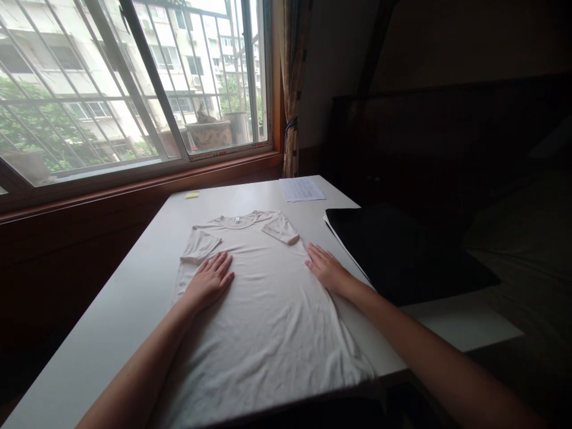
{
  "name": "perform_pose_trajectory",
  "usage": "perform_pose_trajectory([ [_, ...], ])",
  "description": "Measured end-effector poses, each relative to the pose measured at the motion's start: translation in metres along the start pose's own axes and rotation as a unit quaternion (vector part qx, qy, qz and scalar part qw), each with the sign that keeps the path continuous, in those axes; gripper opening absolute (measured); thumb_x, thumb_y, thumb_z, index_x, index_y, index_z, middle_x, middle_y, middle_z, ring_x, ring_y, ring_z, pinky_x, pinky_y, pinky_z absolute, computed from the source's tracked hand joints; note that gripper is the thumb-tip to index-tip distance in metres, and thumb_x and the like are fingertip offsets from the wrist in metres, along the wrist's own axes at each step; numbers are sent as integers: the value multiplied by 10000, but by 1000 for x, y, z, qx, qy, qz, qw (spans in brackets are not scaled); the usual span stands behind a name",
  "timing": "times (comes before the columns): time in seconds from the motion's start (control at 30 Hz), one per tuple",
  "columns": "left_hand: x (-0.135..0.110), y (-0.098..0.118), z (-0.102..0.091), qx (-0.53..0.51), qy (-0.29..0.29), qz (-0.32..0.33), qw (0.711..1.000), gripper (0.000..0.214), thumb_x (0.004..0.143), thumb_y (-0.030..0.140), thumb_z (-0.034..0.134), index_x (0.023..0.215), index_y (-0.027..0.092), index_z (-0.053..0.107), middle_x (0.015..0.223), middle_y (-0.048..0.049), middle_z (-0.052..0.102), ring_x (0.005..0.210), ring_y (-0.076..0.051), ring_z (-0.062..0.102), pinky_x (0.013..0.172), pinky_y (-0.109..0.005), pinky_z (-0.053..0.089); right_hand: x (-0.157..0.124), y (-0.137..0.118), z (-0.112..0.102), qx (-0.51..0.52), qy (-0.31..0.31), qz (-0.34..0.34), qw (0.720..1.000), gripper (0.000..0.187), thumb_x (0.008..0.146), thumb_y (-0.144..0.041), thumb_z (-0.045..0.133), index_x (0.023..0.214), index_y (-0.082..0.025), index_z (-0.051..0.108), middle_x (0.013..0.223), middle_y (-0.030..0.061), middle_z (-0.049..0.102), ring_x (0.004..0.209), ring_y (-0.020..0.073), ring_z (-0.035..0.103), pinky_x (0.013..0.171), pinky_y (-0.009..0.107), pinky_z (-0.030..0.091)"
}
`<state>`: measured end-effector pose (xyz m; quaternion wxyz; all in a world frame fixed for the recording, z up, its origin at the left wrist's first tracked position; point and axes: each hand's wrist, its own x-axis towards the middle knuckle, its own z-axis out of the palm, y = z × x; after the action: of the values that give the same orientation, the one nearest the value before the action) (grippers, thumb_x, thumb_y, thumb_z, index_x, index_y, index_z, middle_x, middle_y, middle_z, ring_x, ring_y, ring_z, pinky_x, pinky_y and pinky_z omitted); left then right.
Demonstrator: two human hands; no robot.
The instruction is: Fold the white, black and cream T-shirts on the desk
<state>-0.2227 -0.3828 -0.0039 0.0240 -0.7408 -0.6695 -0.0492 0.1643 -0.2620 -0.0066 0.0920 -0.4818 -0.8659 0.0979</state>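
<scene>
A pale beige T-shirt (263,304) lies spread flat on the white table (129,286), collar toward the window and both short sleeves folded in. My left hand (210,279) rests flat on the shirt's left side just below the left sleeve, fingers stretched out. My right hand (325,267) lies flat at the shirt's right edge below the right sleeve, fingers extended, holding nothing.
A black flat item (402,253) lies on the table's right side. A printed sheet of paper (302,189) and a small yellow note (192,194) sit near the far edge. A barred window (134,83) and a curtain (292,89) stand behind.
</scene>
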Motion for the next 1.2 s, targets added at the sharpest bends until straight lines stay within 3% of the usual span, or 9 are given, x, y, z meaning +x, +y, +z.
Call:
perform_pose_trajectory([
  [0.3, 3, -17, -5, 13, -22, -30, 999, 664, 1055, 550, 217, 1607, 191, 298, 1688, -68, 231, 1567, -234, 191, 1252, -444, 209, -79, -52, 3, -43, 10, -119, 992, 683, 1048, -538, 334, 1593, -127, 347, 1674, 138, 214, 1562, 301, 164, 1270, 542, 149],
  [0.53, 3, -18, -4, 17, -23, -27, 999, 667, 1053, 548, 227, 1607, 183, 296, 1687, -74, 230, 1568, -235, 188, 1250, -447, 214, -94, -72, 1, 5, -11, -195, 981, 661, 1049, -480, 385, 1612, -142, 309, 1678, 117, 202, 1557, 277, 193, 1276, 466, 217],
  [0.67, 3, -19, -4, 12, -25, -30, 999, 659, 1055, 539, 237, 1608, 185, 293, 1693, -73, 210, 1569, -233, 181, 1250, -451, 212, -91, -56, -5, 0, -27, -182, 983, 645, 1042, -549, 389, 1610, -251, 326, 1694, 56, 165, 1568, 290, 131, 1272, 501, 190],
  [0.83, 3, -19, -10, -3, -42, -40, 998, 636, 1057, 537, 246, 1612, 228, 279, 1700, -58, 180, 1573, -233, 163, 1241, -480, 230, -80, -13, -13, -9, -29, -133, 991, 577, 1054, -544, 341, 1601, -360, 320, 1695, 10, 184, 1559, 276, 184, 1257, 527, 197],
  [1.03, 1, -17, -13, 0, -50, -41, 998, 631, 1061, 527, 238, 1618, 231, 258, 1703, -55, 166, 1575, -237, 154, 1244, -485, 216, -56, 25, -6, -43, 5, 23, 999, 596, 1053, -444, 250, 1588, -215, 381, 1676, 71, 265, 1552, 273, 219, 1247, 516, 233],
  [1.2, -7, -24, -2, 14, -20, -6, 1000, 630, 1060, 534, 257, 1606, 222, 298, 1687, -83, 223, 1569, -245, 179, 1245, -469, 215, -18, 20, -7, 1, 39, 21, 999, 556, 1029, -376, 321, 1489, -139, 524, 1589, 123, 444, 1491, 299, 356, 1215, 474, 309],
])
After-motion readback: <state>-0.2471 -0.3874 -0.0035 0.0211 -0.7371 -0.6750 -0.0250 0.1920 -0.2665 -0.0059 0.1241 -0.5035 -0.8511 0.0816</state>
